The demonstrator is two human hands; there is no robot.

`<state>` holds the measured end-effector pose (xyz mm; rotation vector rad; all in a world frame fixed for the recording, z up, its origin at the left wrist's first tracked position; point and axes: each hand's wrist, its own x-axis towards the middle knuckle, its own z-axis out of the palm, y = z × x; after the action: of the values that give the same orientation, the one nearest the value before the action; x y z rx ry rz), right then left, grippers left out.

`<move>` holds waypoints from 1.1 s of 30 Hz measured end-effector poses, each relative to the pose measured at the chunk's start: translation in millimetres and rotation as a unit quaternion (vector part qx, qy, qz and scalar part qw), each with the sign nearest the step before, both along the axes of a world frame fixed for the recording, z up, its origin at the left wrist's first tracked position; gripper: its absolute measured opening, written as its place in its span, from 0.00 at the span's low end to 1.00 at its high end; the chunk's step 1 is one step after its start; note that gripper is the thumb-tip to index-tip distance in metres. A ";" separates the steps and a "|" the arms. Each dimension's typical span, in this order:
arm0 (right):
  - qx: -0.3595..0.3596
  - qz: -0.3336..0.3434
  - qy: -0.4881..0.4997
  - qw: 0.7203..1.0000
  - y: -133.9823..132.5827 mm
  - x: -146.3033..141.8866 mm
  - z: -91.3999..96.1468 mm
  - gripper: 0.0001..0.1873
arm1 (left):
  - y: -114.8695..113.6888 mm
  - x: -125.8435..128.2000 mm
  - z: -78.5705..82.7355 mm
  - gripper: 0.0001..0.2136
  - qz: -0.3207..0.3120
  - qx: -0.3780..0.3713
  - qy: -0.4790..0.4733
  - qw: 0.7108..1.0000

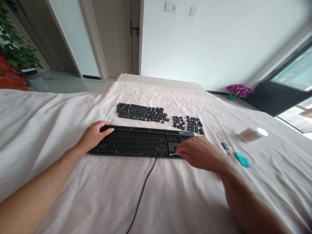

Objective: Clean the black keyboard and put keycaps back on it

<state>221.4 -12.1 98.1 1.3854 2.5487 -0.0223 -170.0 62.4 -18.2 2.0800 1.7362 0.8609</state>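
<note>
A black keyboard (136, 142) with its keycaps taken off lies on a pale sheet. My left hand (94, 134) rests on the keyboard's far left corner, fingers curled over its edge. My right hand (198, 151) is at the keyboard's right end, fingers pinched on a thin cotton swab (173, 154) whose tip touches the keyboard near its front edge. Several loose black keycaps (141, 112) lie in rows beyond the keyboard, with a smaller group of keycaps (188, 123) to the right.
The keyboard's cable (142, 191) runs toward me over the sheet (170, 201). To the right lie a tub of cotton swabs (253, 133), a teal object (242, 159) and small tools (225, 144). A door, a white wall and purple flowers (239, 90) stand beyond.
</note>
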 end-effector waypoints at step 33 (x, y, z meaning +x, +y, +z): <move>-0.018 -0.030 -0.016 0.999 1.9 9.5 -2.3 0.13 | 0.6 0.0 -0.1 0.19 0.004 0.001 0.002 1.000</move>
<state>230.9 -10.3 95.7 1.4367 2.4679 -0.0573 -170.0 63.0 -18.4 2.0786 1.7460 0.8622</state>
